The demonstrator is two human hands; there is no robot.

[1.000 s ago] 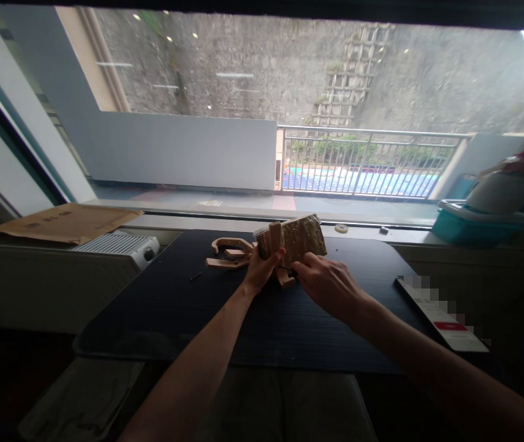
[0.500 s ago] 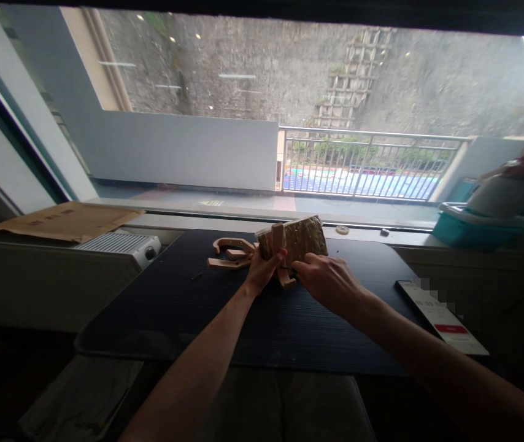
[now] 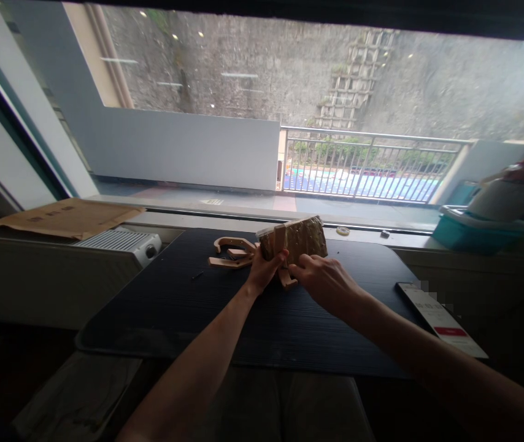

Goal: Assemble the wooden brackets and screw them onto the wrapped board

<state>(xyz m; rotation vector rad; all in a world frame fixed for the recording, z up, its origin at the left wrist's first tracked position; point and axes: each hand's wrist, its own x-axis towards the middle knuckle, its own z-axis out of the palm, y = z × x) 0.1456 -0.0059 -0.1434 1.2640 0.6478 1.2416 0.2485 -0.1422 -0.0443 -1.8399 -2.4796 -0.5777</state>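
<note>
A wooden model piece (image 3: pixel 297 238) with a flat patterned panel stands on the dark table (image 3: pixel 174 307) at its far middle. My left hand (image 3: pixel 264 270) is closed round the piece's left side and an upright wooden strut. At the lower right of the piece my right hand (image 3: pixel 324 281) pinches something small that I cannot make out. Loose curved wooden parts (image 3: pixel 232 252) lie just left of my left hand. A small dark screw-like bit (image 3: pixel 197 275) rests further left on the table.
A paper sheet with a red mark (image 3: pixel 441 316) lies at the table's right edge. A white heater (image 3: pixel 121 240) and brown cardboard (image 3: pixel 66 216) sit at the left. A teal tub (image 3: pixel 478 230) stands on the sill at right. A roll of tape (image 3: pixel 343 231) lies behind the model.
My right hand has shifted slightly up and left against the piece. The view has tilted a little; my left hand keeps its hold.
</note>
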